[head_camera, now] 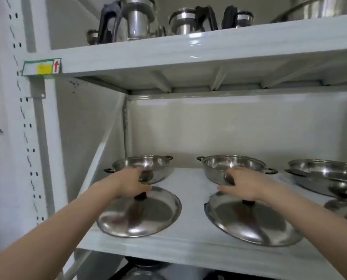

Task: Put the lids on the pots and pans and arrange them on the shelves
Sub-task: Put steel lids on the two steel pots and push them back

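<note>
Two steel lids lie near the front of the middle shelf (192,245). My left hand (132,182) grips the black knob of the left lid (148,215). My right hand (243,184) grips the black knob of the right lid (249,221), which is tilted with its far edge raised. Behind the lids stand two open steel pots with black side handles, the left pot (148,164) and the middle pot (229,164). Both pots are uncovered.
A third open pot (326,174) sits at the right, with another lid (346,209) partly in view in front of it. The upper shelf (188,51) holds several kettles and a large steel basin. A dark pot shows below the middle shelf.
</note>
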### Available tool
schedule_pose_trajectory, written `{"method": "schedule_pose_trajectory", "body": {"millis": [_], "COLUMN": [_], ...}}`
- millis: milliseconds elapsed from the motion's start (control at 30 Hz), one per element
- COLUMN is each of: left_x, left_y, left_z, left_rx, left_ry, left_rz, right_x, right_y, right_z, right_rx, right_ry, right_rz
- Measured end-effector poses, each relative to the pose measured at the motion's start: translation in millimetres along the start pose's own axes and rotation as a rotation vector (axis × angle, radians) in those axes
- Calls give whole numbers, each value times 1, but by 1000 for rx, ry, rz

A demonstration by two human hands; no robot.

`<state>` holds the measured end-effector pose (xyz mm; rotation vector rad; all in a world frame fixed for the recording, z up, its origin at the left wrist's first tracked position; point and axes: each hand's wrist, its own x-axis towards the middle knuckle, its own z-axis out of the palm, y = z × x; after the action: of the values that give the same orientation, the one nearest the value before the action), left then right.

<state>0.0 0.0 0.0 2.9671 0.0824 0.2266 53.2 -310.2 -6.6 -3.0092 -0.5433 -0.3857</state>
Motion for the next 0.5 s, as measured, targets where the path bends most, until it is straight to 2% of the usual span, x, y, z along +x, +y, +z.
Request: {"method": "schedule_pose_trajectory", "body": {"millis": [133, 300, 500], "left_x": [36, 55, 58], "left_y": [-11, -19, -26], "left_z": [10, 26, 30], "left_rx": [156, 291, 278], "left_ry": [-87, -68, -54], "left_rz": [48, 81, 110], "right_x": [19, 25, 22], "right_y": [3, 14, 23], "right_z": [12, 24, 38], "right_rx": [-135, -231, -286], "right_ry": [-35, -65, -46], "right_rz": [84, 129, 195]}}
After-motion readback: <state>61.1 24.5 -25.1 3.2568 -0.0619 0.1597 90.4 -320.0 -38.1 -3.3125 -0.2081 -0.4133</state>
